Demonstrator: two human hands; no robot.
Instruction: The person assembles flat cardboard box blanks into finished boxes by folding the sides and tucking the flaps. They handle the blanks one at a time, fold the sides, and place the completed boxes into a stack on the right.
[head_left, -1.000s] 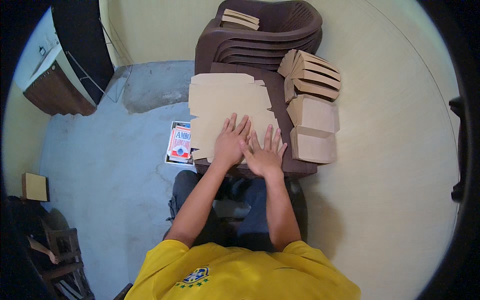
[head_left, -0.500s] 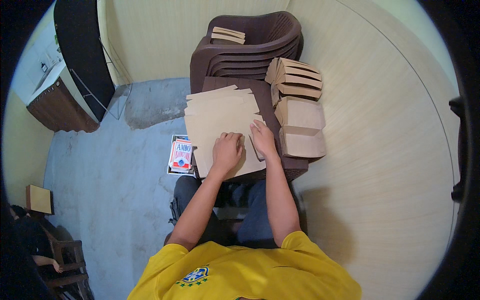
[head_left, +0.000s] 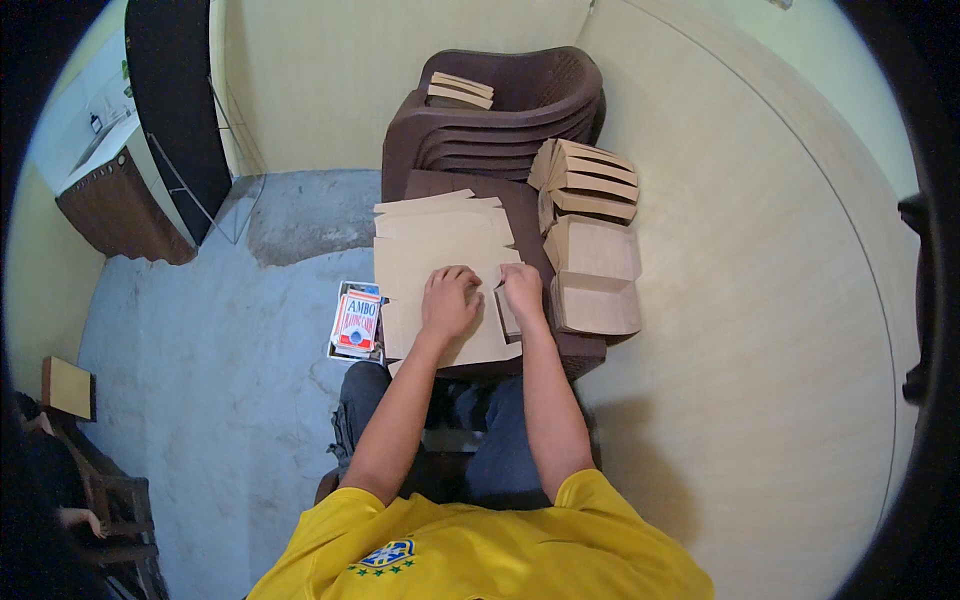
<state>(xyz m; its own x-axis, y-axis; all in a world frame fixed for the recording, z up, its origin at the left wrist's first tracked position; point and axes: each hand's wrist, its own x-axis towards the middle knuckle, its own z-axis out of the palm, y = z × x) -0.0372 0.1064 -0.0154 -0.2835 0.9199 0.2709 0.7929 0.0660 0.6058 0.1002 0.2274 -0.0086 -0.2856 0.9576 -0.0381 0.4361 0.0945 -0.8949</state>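
Flat brown cardboard box blanks (head_left: pixel 435 225) lie in a loose stack in front of me, their slotted edges fanned out at the far side. My left hand (head_left: pixel 450 300) rests palm down on the top blank, fingers loosely spread and slightly bent. At the blank's right side, my right hand (head_left: pixel 522 292) has its fingers curled round a cardboard flap (head_left: pixel 508 318), which stands partly raised below the hand. The fingertips are partly hidden behind my knuckles.
Right of the stack stand open folded cardboard boxes (head_left: pixel 600 300) and nested ones (head_left: pixel 595 175). Behind are stacked brown plastic chairs (head_left: pixel 500 125) holding more cardboard pieces (head_left: pixel 461 90). A tray with a playing-card box (head_left: pixel 357 322) sits at left. Someone sits at the far lower left (head_left: pixel 80 520).
My right hand's fingers have gone from stretched out to curled on the flap, and the hand has come slightly nearer. My left hand stays on the blank. The view has shifted a little.
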